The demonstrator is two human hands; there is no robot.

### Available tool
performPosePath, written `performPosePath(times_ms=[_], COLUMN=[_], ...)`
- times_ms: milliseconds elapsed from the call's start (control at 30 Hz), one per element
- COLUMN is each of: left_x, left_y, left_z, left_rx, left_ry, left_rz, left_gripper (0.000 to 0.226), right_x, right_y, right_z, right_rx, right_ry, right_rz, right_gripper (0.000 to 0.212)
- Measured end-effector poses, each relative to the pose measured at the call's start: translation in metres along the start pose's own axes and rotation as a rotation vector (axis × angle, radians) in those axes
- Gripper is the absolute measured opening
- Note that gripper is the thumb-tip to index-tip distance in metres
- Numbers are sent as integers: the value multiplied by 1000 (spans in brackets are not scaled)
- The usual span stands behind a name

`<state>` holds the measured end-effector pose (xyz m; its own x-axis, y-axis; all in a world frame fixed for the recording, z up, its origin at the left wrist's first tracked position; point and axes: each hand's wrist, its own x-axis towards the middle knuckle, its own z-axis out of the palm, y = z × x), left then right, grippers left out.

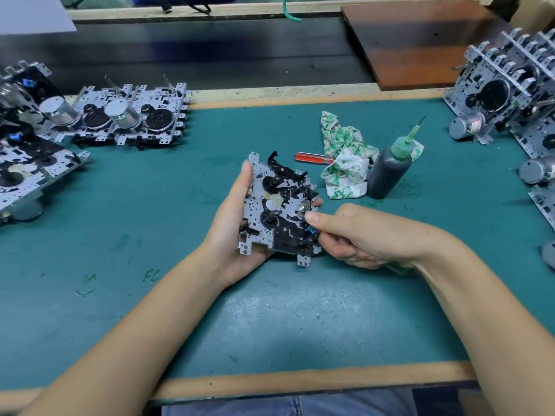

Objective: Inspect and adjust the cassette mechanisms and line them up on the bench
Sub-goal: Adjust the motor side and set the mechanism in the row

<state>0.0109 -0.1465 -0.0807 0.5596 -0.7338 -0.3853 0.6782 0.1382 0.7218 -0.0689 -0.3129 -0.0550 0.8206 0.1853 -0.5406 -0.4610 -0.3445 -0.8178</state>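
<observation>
Lined up at far left on the counter (168, 187): finished mechanisms (129, 115). At centre, cassette mechanism (277, 208) held above the counter, long axis running away, cradled from its left edge in left hand (237, 229). Right hand (357, 235) curled at its right edge, thumb pressing a metal part; something green gripped beneath.

A cassette mechanism (277, 205) sits above the middle of the bench mat (180, 319), held between the left hand (231, 232) on its left and the right hand (357, 235) at its right edge. Behind it lie a screwdriver (313, 158), a rag (345, 157) over the screwdriver's shaft, and a dropper bottle (389, 169) just right of the rag. Finished mechanisms (132, 115) line the far left, more mechanisms (510, 94) the far right, with a board (420, 40) behind the bench edge.
</observation>
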Motion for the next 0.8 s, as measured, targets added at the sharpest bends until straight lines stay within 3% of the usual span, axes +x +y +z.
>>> performPosePath(times_ms=[267,500,800], left_x=[1,-2,0], left_y=[-2,0,-1], left_z=[-2,-1,-3], left_rx=[-18,-217,-354], left_ry=[-56,-270,-294], left_rz=[6,39,41], left_gripper=[77,95,92], right_x=[-2,-4,0], right_y=[2,-1,2], right_z=[-1,-4,-3], right_rx=[29,338,357], right_ry=[2,96,154], right_rz=[-25,-135,-101], right_gripper=[65,54,47])
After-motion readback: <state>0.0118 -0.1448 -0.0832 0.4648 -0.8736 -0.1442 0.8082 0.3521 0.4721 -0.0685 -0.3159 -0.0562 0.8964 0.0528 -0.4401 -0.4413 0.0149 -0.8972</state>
